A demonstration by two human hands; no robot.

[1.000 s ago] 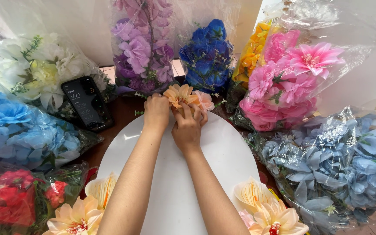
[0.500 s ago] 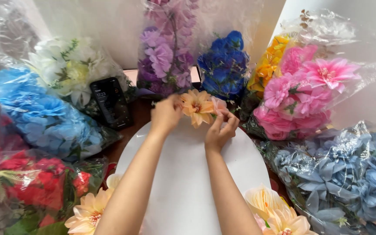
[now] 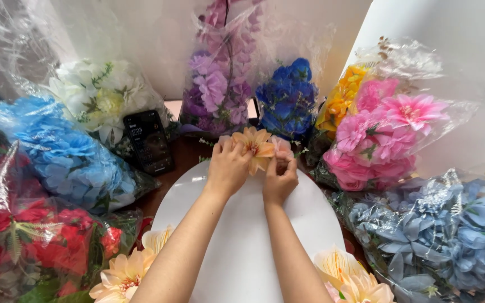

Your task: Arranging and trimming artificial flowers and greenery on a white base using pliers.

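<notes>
Peach-orange fabric flower (image 3: 255,147) sits at the white oval board's (image 3: 242,235) far edge, centre frame, pinched by left hand (image 3: 228,167) and right hand (image 3: 279,178). Tugging could tear petals or nudge the phone (image 3: 149,141).

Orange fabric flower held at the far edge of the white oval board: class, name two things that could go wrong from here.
1. Both hands, left hand and right hand, pinch the orange fabric flower at the rim of the white oval board; it might slip off onto the dark table.
2. The black smartphone leans among plastic-wrapped bouquets beside the left hand; an elbow swing could knock it.
</notes>
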